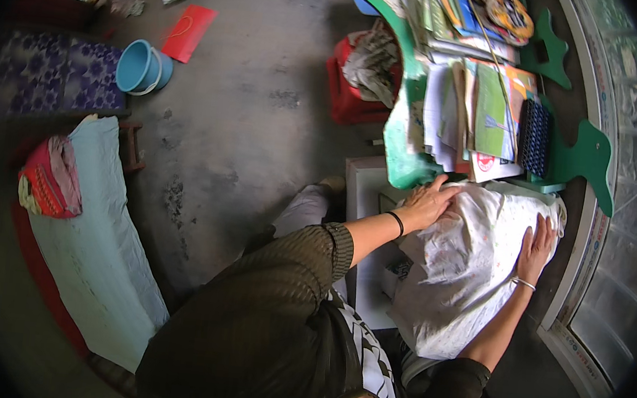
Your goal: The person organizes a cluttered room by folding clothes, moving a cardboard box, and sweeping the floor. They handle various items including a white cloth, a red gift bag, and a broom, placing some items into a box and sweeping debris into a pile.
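Observation:
A white cloth with small coloured prints [473,260] is draped over something bulky beside the green desk, and what lies beneath it is hidden. My left hand [428,203], with a black band at the wrist, rests on the cloth's upper left edge, fingers extended. Across from it, my right hand [536,251] lies flat on the side of the cloth nearest the window, its fingers apart. A light bangle circles that wrist. Under the cloth's left side, part of a white cabinet or box [364,295] shows.
A green desk [403,121] carries books and papers [494,109] just beyond the cloth. The window frame [582,270] borders the right. On the floor are a red stool [348,101] holding crumpled cloth, a blue bucket [138,69] and a red bag [190,34]. A cloth-covered bench [94,258] stands left.

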A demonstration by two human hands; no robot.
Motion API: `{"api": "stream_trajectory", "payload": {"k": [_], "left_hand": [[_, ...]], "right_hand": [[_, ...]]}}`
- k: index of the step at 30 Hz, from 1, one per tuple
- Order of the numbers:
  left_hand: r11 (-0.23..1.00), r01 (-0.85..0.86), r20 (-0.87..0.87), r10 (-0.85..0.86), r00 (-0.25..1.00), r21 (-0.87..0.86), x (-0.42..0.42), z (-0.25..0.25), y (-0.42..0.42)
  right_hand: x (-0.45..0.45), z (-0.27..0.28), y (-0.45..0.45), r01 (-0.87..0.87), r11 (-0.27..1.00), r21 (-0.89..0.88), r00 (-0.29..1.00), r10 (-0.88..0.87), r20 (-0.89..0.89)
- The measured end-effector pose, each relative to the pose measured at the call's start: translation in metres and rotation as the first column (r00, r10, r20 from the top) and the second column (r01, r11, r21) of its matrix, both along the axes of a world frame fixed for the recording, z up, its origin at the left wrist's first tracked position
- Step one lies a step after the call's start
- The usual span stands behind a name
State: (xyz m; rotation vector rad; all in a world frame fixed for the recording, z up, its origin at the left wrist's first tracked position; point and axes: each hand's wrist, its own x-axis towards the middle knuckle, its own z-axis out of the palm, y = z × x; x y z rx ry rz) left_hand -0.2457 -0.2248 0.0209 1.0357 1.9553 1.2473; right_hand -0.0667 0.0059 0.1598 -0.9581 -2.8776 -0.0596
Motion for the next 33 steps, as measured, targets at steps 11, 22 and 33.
{"api": "stream_trajectory", "payload": {"k": [11,22,33], "left_hand": [[0.900,-0.221,-0.083,0.205,0.975,-0.376,-0.092,-0.082,-0.387],[0.040,-0.703,0.330,0.901,-0.283,-0.710,0.025,-0.149,-0.776],[0.496,-0.733,0.550,0.811,0.200,-0.465,-0.224,-0.053,-0.666]], "right_hand": [[-0.034,-0.035,-0.233,0.009,0.991,0.131,0.997,-0.019,0.074],[-0.180,-0.077,-0.391,-0.436,0.682,-0.587,0.864,0.501,-0.060],[-0.398,-0.213,-0.332,0.035,0.792,-0.610,0.990,-0.111,-0.088]]}}
